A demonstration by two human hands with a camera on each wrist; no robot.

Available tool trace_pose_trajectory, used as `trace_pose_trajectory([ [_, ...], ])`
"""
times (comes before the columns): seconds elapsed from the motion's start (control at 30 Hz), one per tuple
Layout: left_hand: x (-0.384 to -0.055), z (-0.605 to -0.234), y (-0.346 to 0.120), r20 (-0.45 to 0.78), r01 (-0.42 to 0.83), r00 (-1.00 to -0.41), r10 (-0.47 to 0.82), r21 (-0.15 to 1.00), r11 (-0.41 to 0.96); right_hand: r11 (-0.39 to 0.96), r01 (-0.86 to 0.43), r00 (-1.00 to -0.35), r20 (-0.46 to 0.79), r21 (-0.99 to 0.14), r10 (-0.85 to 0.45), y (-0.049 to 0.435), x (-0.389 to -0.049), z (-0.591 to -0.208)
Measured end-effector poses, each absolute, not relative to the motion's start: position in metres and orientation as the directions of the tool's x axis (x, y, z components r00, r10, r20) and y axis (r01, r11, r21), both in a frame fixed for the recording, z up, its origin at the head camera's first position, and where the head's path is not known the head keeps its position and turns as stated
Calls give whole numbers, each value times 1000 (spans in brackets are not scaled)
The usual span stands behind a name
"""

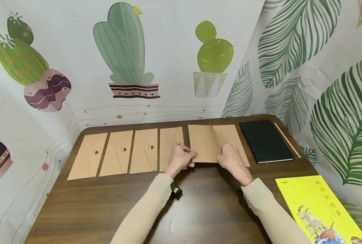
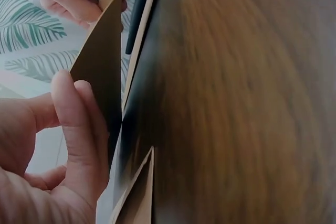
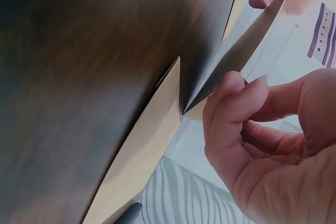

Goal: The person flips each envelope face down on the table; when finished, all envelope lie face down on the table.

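Observation:
A plain kraft paper envelope [image 1: 202, 144] stands between both hands, lifted at an angle off the table. My left hand [image 1: 181, 156] pinches its left side near the front corner. With curled fingers, my right hand [image 1: 232, 160] grips the right side, where the paper rises to a thin edge. In the right wrist view, the envelope [image 3: 247, 45] slants up from the dark tabletop between the hands. Another kraft envelope [image 1: 237, 144] lies under and to the right of it. Left of it, an envelope [image 1: 167, 140] with a dark print is partly hidden by my left hand.
Several kraft envelopes [image 1: 87, 156] with crown prints lie in a row on the brown table [image 1: 123, 210]. A black notebook [image 1: 266, 140] and a thin wooden stick [image 1: 287, 140] are at the right. Nearer sits a yellow book [image 1: 318, 203]. A patterned curtain [image 1: 174, 51] hangs behind.

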State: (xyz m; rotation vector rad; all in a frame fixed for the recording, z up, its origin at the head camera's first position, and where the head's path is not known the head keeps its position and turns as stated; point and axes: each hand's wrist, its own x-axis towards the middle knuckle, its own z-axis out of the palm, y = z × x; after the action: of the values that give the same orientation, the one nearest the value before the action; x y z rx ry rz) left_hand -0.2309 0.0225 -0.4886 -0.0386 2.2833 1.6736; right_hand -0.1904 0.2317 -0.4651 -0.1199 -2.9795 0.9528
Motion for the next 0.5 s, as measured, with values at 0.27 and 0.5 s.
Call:
trace_pose_trajectory([
  [0.27,-230,-492,22,-277,-237,-941,192,949,207,810,8,-997,54,-586,49,231,-187,-469],
  [0.5,-231,-492,21,-335,-313,-918,211,941,131,791,-32,-995,91,-611,30,233,-189,-481],
])
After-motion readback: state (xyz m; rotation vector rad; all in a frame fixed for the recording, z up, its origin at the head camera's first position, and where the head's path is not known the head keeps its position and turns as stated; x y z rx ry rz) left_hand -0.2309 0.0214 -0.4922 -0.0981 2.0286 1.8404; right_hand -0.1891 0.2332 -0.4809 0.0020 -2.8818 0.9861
